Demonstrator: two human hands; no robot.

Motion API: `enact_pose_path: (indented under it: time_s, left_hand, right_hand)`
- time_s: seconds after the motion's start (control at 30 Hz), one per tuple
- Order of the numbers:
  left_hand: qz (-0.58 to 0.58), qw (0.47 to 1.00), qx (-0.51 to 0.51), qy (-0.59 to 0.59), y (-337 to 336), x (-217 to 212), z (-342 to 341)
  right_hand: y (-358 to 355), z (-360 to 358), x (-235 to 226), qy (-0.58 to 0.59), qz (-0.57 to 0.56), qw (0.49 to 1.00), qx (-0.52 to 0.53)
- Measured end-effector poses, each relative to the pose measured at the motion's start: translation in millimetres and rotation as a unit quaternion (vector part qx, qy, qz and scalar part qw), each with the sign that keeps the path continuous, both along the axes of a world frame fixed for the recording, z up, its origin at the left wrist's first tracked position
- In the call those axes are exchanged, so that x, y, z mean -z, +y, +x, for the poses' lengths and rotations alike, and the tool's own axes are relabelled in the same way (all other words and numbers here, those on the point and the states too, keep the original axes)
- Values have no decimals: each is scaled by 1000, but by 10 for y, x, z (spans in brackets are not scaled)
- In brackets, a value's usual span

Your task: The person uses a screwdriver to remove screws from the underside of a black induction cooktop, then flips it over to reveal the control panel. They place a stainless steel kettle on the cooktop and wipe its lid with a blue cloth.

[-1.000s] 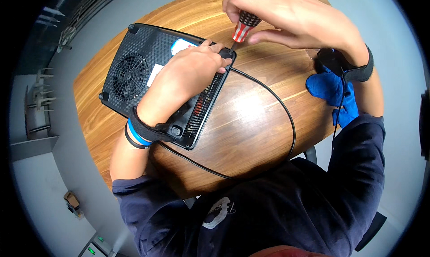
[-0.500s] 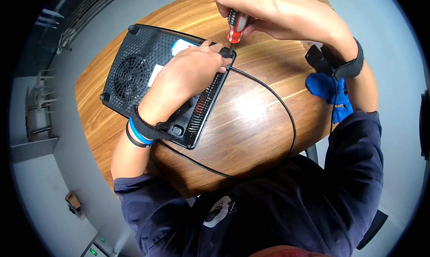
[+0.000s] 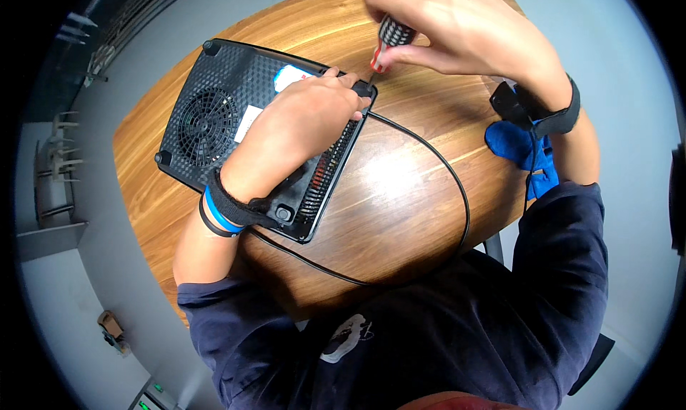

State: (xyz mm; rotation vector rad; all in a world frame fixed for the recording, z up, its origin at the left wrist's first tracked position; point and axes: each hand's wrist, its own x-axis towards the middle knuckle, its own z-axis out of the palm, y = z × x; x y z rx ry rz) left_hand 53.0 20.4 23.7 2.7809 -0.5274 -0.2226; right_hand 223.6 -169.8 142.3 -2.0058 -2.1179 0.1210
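A black induction cooker (image 3: 246,74) lies bottom side up on the table, its round fan grille (image 3: 205,126) and vent slots showing. My left hand (image 3: 309,113) rests flat across it, fingers stretched toward the far right corner. My right hand (image 3: 446,35) grips a screwdriver (image 3: 393,35) with a red, clear and black checkered handle. The screwdriver leans, its shaft pointing down at that corner, right by my left fingertips. Whether the tip sits in a screw is too small to tell.
A black power cord (image 3: 454,174) loops over the wooden table (image 3: 421,224) to the right of the cooker and back along the near edge. Blue cloth (image 3: 509,140) lies at the table's right side beneath my right forearm. A grey wall stands at the left.
My right hand has turned and shifted slightly right, so the screwdriver handle leans further over to the right. The left hand stays on the cooker.
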Motion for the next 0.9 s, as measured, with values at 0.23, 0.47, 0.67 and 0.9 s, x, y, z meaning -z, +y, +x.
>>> enact_pose_path:
  time_s: [0.23,0.47,0.67,0.9]
  left_hand:
    - [-1,1000,-8,23,-14,-67,-5]
    - [18,1000,-11,9,-5,-23,-7]
    - [16,999,-4,28,0,-44,17]
    - [10,1000,-4,28,22,-39,2]
  right_hand:
    - [-17,-76,-91,42,-33,999,12]
    - [-75,-82,-10,-43,-28,996,71]
    - [-58,-12,-57,59,6,996,-61]
    - [-34,19,5,-42,-63,991,106]
